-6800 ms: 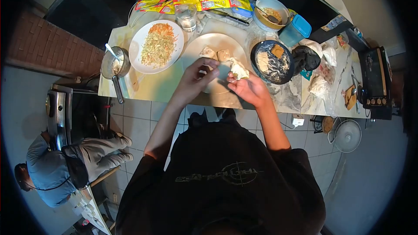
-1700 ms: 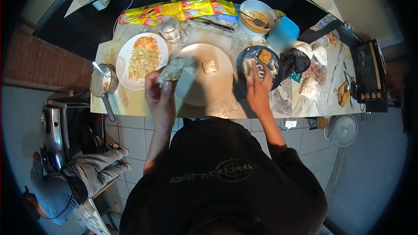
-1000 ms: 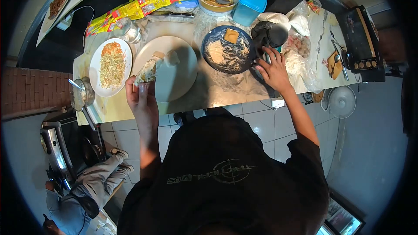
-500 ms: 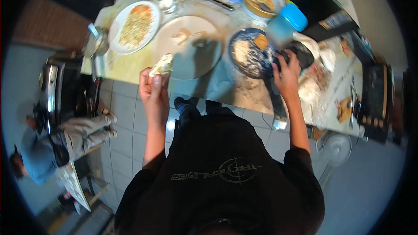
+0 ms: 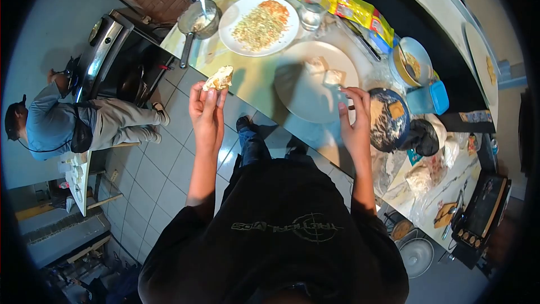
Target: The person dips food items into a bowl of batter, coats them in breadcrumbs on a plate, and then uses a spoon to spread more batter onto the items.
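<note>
My left hand [image 5: 208, 110] pinches a lumpy, white-coated piece of food [image 5: 219, 79] between thumb and fingertips, raised in front of the counter edge. My right hand [image 5: 355, 114] hovers at the right rim of a large pale plate [image 5: 295, 93], thumb and fingers bent but apart, with nothing visible between them. Two whitish pieces of food [image 5: 325, 70] lie on that plate. Just right of the hand is a dark blue plate [image 5: 388, 135] dusted with white powder, carrying a square tan piece [image 5: 396, 109].
A white oval plate [image 5: 228, 31] of chopped vegetables and a small saucepan [image 5: 205, 19] stand at the left. Behind are a glass [image 5: 311, 14], yellow packets [image 5: 360, 11], a bowl [image 5: 419, 59] and a blue-lidded container [image 5: 427, 100]. Another person [image 5: 62, 118] stands far left.
My right hand has left the dark blue plate's right side for the pale plate's rim. My left hand still holds the coated piece. The view has turned, showing more of the counter's left.
</note>
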Tool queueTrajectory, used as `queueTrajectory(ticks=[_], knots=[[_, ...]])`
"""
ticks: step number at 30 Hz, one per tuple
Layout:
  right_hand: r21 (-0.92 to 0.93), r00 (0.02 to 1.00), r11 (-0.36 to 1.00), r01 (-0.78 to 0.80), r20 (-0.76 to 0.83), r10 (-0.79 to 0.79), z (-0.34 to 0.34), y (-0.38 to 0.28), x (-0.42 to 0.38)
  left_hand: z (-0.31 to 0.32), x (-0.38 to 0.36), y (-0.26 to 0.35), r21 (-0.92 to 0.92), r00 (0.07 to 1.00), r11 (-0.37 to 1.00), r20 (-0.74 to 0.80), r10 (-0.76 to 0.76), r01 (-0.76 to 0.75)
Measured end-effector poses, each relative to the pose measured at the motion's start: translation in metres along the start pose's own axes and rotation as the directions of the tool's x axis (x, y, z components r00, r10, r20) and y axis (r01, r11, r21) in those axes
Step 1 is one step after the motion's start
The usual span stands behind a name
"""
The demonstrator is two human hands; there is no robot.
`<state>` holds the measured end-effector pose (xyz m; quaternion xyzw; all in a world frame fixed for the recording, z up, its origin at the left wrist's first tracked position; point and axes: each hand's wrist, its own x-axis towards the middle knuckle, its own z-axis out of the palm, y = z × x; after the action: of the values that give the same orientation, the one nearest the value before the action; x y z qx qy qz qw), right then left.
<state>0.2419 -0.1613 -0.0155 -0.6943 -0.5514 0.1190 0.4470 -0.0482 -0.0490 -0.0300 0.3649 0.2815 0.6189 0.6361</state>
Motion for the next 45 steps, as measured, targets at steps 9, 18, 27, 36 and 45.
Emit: queueTrajectory(ticks=[9, 18, 27, 36, 45], knots=[[0.374, 0.987, 0.917, -0.139, 0.128, 0.098, 0.131, -0.068, 0.065, -0.075, 0.107, 0.038, -0.031, 0.993, 0.994, 0.044, -0.105, 0.107], [0.662, 0.956, 0.718, -0.214, 0.291, 0.016, 0.258, -0.15, 0.134, -0.11, 0.191, 0.054, -0.066, 0.934, 0.953, 0.231, -0.273, 0.295], [0.796, 0.968, 0.551, -0.249, 0.225, 0.113, 0.294, -0.164, 0.167, -0.106, 0.224, 0.056, -0.051, 0.926, 0.95, 0.246, -0.286, 0.307], [0.834, 0.973, 0.504, -0.225, 0.22, 0.072, 0.319, -0.16, 0.196, -0.125, 0.252, 0.053, 0.048, 0.925, 0.957, 0.248, -0.289, 0.286], [0.452, 0.947, 0.869, -0.204, 0.314, 0.059, 0.337, -0.116, 0.25, -0.179, 0.265, 0.048, 0.446, 0.965, 0.86, -0.035, -0.26, 0.248]])
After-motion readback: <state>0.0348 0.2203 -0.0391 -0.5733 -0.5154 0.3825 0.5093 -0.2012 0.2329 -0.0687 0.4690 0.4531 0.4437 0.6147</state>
